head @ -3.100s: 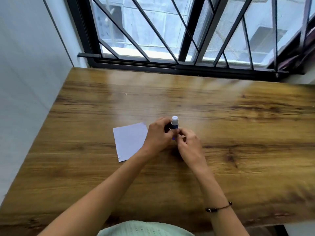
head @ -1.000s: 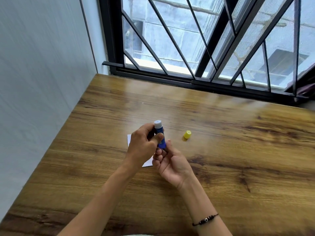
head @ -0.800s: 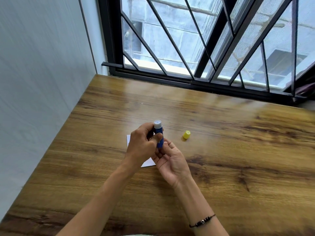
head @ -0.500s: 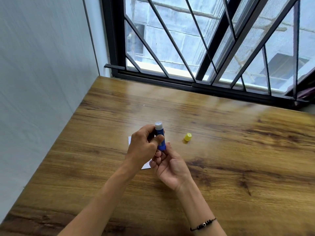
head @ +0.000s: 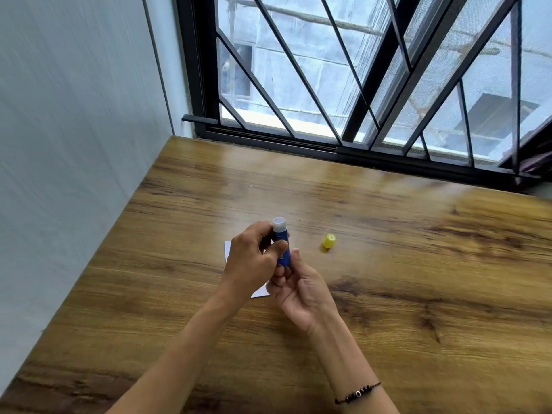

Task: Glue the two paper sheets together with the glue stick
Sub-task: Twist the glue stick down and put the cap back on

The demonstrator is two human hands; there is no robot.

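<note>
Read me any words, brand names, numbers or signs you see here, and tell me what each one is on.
No text can be read.
Glue stick: blue barrel mostly covered by the left hand and right hand; any label is blurred.
Yellow cap: no marking shows.
Paper sheet: the visible part is blank.
Wooden table: wood grain only.

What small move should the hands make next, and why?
Probably lower the glue stick to the paper under the hands. The yellow cap already lies off on the table, the white tip is bare, the left hand grips the tube and the right hand holds its base.
</note>
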